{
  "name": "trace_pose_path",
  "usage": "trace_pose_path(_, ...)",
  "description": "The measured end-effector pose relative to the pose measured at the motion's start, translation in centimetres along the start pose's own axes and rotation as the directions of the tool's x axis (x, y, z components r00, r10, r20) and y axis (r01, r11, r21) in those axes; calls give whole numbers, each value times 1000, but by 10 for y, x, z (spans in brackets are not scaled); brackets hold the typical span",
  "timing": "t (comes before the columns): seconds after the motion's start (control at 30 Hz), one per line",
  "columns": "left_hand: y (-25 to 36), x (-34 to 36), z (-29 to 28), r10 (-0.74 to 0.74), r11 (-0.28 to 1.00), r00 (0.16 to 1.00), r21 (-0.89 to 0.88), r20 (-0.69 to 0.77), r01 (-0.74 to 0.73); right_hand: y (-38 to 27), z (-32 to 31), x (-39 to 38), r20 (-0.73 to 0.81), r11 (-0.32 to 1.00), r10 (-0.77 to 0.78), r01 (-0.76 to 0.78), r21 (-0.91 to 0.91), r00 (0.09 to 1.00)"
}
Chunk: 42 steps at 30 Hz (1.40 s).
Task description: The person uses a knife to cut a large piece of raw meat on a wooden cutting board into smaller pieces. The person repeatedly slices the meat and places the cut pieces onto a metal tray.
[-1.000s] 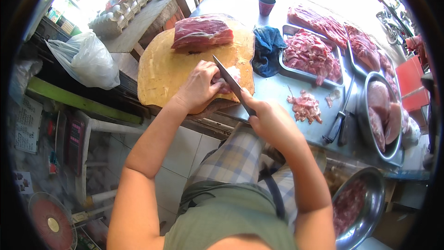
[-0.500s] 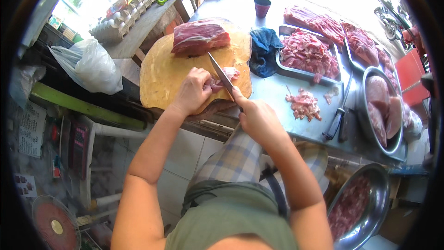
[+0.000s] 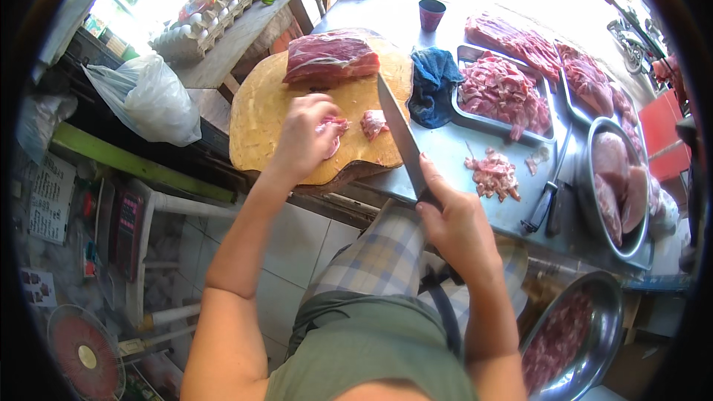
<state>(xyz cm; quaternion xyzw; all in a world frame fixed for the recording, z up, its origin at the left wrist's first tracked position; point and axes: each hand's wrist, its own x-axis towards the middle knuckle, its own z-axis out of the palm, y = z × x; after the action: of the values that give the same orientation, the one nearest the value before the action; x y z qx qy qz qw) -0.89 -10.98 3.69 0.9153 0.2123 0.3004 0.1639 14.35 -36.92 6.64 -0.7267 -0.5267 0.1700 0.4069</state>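
Observation:
My right hand (image 3: 462, 229) grips the handle of a large kitchen knife (image 3: 401, 130). Its blade points away from me, over the right edge of a thick yellow wooden chopping board (image 3: 256, 122). On the board, my left hand (image 3: 298, 137) has its fingers curled at a small piece of raw meat (image 3: 334, 139), slightly blurred and partly covering it. Just right of it lies a smaller cut chunk of meat (image 3: 373, 124), apart from both the hand and the blade. A big block of red meat (image 3: 332, 58) rests at the board's far side.
Right of the board are a blue cloth (image 3: 432, 85), a tray (image 3: 546, 136) of cut meat, trimmings (image 3: 493, 173), a sharpening steel (image 3: 546, 197) and a bowl (image 3: 590, 200) of large pieces. A cup (image 3: 431, 15) stands behind. Egg trays (image 3: 194, 44) and a white bag (image 3: 156, 104) are left.
The knife has moved right, off the small meat, and its blade now points farther away. A chunk lies separate on the board. My left hand has shifted slightly up and left.

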Motion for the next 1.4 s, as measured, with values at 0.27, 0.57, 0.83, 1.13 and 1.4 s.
trace_pose_path(0.27,36,26,52,-36,998,974,-49,223,48,-9,-5,4,35,971,237,-236,-30,971)
trace_pose_path(0.57,31,23,45,-24,989,992,-143,127,42,-2,6,14,61,990,114,-108,-96,992)
trace_pose_path(0.83,2,43,59,-188,943,954,-229,231,242,6,-6,13,-58,973,199,-204,-111,978)
trace_pose_path(1.13,-26,85,48,-120,991,993,60,23,118,-4,-5,6,43,967,254,-253,-22,966)
trace_pose_path(1.4,3,38,44,-55,998,986,42,159,49,-2,-6,5,39,963,268,-267,-35,963)
